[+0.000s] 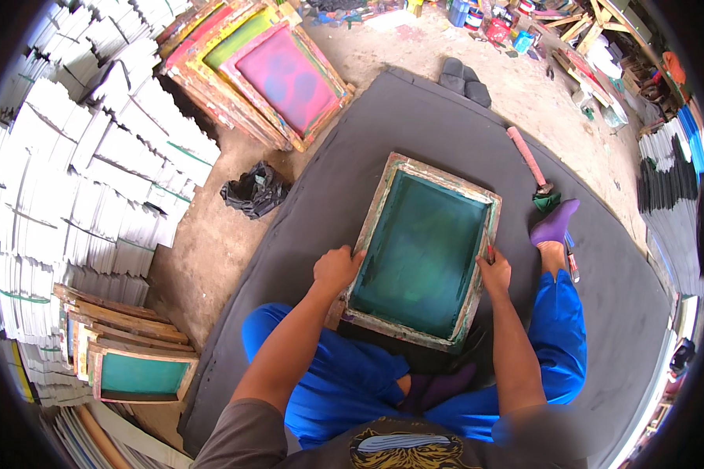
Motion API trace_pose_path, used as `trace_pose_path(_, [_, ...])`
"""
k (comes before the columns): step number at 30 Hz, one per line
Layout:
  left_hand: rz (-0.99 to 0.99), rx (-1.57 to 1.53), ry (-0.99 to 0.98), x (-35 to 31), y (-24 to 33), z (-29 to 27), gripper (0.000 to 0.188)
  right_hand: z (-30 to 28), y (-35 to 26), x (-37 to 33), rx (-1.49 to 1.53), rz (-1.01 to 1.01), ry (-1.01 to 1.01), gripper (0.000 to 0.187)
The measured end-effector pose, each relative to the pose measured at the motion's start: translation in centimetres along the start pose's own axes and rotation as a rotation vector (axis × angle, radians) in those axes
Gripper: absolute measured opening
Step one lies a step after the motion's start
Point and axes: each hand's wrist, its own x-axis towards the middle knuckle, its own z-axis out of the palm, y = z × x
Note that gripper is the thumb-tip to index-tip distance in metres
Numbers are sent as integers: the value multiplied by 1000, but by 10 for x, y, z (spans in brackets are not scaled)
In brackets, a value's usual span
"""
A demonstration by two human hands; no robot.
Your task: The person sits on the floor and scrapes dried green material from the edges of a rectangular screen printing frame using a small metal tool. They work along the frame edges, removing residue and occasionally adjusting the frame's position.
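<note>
A screen printing frame (418,258) with a worn, paint-stained wooden border and dark green mesh is held in front of me, above my crossed legs. My left hand (337,268) grips its left side, the fingers curled over the wood. On the opposite side my right hand (493,272) has hold of the border, thumb toward the mesh. The frame slants, its far end turned slightly left. A dark mat (321,211) lies beneath it. Part of each hand's fingers is hidden by the wood.
A pink-handled hammer (527,156) lies by my purple-socked foot (554,223). Stacked frames (285,78) lean at the far left, others (145,375) at the near left. White paper stacks (78,180) line the left. A black plastic bag (256,190) and dark slippers (465,81) are around the mat.
</note>
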Motion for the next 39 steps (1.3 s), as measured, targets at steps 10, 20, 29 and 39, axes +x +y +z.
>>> trace_pose_path(10, [43,-65,93,29,5,1,53,10,14,-16,-33,-84,9,57])
trace_pose_path(20, [99,-181,19,39,-6,5,48,8,-12,-3,-386,127,-95,56])
trace_pose_path(29, [138,-227,-117,54,-21,-3,46,15,-35,-23,-344,182,-45,52])
trace_pose_path(39, [131,-449,-370,68,-33,-24,50,30,-114,-31,-371,109,66,42])
